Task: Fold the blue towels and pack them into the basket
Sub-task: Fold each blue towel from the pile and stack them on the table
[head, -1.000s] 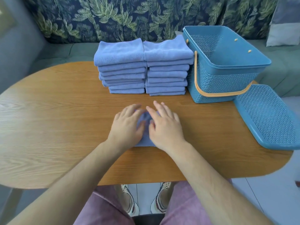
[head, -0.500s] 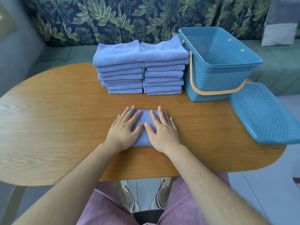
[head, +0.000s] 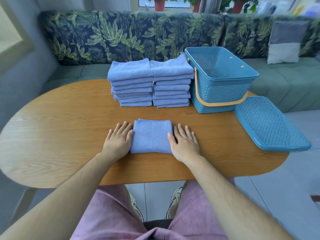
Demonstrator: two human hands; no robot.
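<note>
Towel (head: 152, 136), one folded, between left hand (head: 117, 143) and right hand (head: 185, 145), fingers (head: 121, 129) straight, two stacks (head: 131, 84) (head: 172, 85), one basket (head: 220, 94), one lid (head: 270, 123).

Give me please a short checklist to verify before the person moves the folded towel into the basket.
1. Towel folded: the folded towel lies flat and squared on the table. Ok.
2. Hands free: the left hand and right hand lie flat at its two sides and hold nothing. Ok.
3. Basket open: the lid lies beside the basket. Ok.
4. Handle out of the way: the orange handle hangs down against the front wall. Ok.
5. Basket floor free: the near wall hides it. Cannot tell.
6. Other towels packed: the two stacks stand on the table. Not ok.
</note>
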